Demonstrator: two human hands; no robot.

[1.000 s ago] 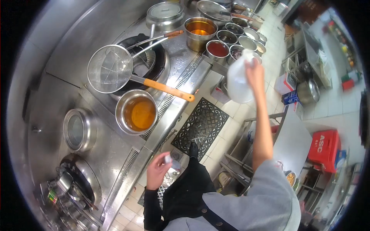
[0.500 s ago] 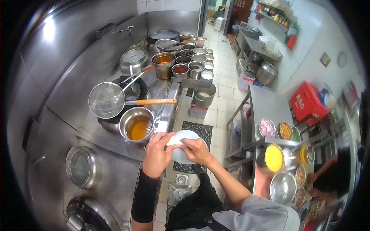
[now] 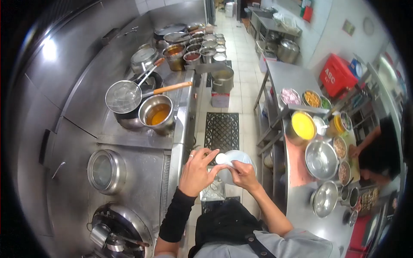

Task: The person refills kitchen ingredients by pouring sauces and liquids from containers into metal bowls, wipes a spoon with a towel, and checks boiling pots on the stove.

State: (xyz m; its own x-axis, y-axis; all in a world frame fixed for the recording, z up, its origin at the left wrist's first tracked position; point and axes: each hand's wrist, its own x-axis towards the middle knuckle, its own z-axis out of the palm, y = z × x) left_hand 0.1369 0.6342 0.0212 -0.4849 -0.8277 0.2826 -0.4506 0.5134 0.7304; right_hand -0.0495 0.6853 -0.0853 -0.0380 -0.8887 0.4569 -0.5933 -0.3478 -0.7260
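A pale, translucent vessel (image 3: 237, 155), apparently a plastic jug, is held in front of my body, above the floor. At its near left end is a round white cap (image 3: 221, 159). My left hand (image 3: 198, 173) has its thumb and forefinger around this cap, the other fingers bent behind; a ring and a black sleeve show on that arm. My right hand (image 3: 244, 175) is closed on the jug close to the cap, its thumb pointing left. The underside of the jug is hidden.
To the left, the steel stove holds a pot of amber liquid (image 3: 157, 114), a strainer (image 3: 123, 96) and a wok (image 3: 129, 228). Several sauce pots stand farther back. A yellow-filled pot (image 3: 303, 127) and steel bowl (image 3: 321, 159) sit right, near another person's arm (image 3: 365, 146).
Both hands and the jug have shifted right, away from the stove, as the view tilted down. The white cap now shows between my left thumb and forefinger.
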